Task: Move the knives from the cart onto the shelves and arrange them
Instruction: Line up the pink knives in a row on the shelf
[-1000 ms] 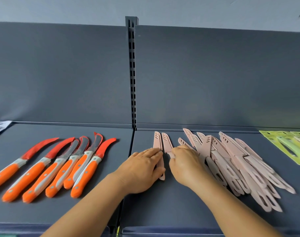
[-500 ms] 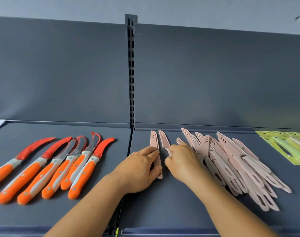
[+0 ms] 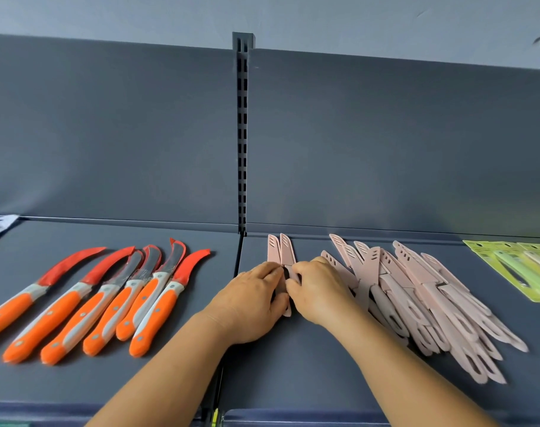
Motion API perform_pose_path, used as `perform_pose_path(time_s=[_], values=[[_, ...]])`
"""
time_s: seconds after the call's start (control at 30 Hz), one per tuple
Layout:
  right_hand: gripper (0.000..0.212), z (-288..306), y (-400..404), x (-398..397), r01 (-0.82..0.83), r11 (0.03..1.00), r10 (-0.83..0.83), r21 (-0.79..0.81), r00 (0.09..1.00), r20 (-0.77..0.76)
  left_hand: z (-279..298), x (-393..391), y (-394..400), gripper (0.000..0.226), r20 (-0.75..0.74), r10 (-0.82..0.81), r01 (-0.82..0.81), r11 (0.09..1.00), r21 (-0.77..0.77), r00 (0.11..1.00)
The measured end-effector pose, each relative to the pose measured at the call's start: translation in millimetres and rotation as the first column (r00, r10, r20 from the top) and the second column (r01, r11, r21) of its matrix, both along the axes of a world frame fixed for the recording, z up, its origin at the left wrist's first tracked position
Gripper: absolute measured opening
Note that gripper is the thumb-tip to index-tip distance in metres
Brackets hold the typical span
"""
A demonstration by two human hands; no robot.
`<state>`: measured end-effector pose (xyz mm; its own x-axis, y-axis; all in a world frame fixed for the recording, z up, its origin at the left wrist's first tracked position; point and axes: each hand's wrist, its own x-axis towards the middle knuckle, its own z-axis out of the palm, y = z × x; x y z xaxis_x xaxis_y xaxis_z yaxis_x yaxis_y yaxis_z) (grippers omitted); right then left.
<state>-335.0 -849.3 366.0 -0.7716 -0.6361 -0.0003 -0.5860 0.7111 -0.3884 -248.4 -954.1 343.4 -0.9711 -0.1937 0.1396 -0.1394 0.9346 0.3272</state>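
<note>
Both pink knives (image 3: 281,251) now lie together on grey shelf (image 3: 308,359).

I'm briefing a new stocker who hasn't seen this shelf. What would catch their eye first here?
Probably the row of orange-handled knives fanned out on the left shelf section, their curved blades capped in red. Next, the loose heap of pink knives on the right section, and beside it the left hand and right hand meeting over two pink knives laid side by side near the upright post. Green packaged items sit at the far right.
</note>
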Motion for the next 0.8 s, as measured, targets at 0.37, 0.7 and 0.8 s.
perform_pose_path(time_s=[0.37, 0.7, 0.8], values=[[0.032, 3, -10, -2, -0.061, 0.997, 0.063, 0.046, 0.997, -0.043, -1, -3, -8, 0.037, 0.003, 0.042, -0.042, 0.998, 0.049, 0.999], [0.034, 6, 1, 0, -0.063, 0.997, 0.065, 0.038, 0.997, -0.051, 5, -1, -2, 0.046, -0.059, 0.015, -0.013, 0.999, 0.037, 0.998], [0.035, 9, 23, -3, -0.044, 0.994, 0.059, 0.098, 0.986, -0.157, 4, -3, 5, 0.049, -0.032, -0.054, 0.053, 0.998, -0.039, 0.998]])
